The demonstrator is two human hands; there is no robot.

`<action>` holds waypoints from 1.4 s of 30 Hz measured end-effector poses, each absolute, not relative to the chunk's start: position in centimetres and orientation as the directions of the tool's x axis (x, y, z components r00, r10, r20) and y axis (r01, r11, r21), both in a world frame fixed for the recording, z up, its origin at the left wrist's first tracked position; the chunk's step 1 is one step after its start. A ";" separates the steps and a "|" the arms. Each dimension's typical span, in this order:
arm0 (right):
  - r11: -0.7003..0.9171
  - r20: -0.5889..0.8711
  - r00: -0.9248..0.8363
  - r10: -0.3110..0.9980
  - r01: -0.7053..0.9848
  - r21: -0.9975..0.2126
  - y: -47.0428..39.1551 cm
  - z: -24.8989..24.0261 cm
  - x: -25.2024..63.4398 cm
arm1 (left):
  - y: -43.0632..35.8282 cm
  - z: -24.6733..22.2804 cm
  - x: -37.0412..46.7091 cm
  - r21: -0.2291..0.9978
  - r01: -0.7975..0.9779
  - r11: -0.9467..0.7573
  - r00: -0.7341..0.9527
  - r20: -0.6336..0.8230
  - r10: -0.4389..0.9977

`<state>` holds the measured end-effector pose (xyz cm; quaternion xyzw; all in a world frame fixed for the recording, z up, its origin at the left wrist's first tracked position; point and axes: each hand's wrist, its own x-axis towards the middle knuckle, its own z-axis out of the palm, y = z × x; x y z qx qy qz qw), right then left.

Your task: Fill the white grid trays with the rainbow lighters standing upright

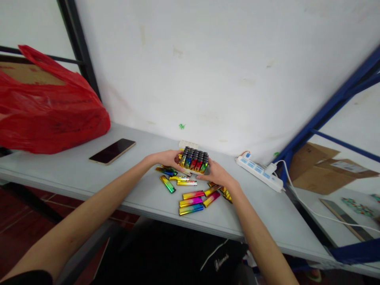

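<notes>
Both my hands grip a small tray point(192, 171) packed with upright lighters point(194, 159), whose black tops form rows above shiny coloured bodies. My left hand point(169, 159) curls around its left side, and my right hand point(217, 174) closes on the right side. Loose metallic lighters lie on the table around it. A green-yellow lighter point(168, 184) sits below my left hand. Pink, yellow and blue ones, including a blue lighter point(191, 209), lie nearer the front edge. Several gold lighters point(226, 194) are partly hidden by my right wrist.
Behind the tray, a white grid-like piece point(189, 145) lies near the wall. A phone point(113, 151) rests on the grey table point(142, 194) to the left, beside a red plastic bag point(53, 111). At right are a power strip point(261, 173), a blue frame point(329, 107) and cardboard point(314, 168).
</notes>
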<state>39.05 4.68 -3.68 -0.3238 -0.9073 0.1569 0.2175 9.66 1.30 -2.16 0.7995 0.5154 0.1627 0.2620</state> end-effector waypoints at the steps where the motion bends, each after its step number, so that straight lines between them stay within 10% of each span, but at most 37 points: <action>1: 0.738 0.297 -0.693 0.657 0.511 -0.440 4.7 -3.8 38.9 | 1.3 -2.2 9.7 0.587 0.739 -0.329 0.414 -0.012 0.910; 25: 0.735 0.419 -0.606 0.677 0.516 -0.440 6.5 -2.5 42.0 | 3.8 -0.2 13.2 0.553 0.628 -0.549 0.500 0.254 0.828; 42: 0.568 0.312 -0.475 0.823 0.687 -0.453 10.4 -5.0 47.3 | 13.1 -1.1 20.3 0.314 0.803 -0.507 0.539 -0.017 0.842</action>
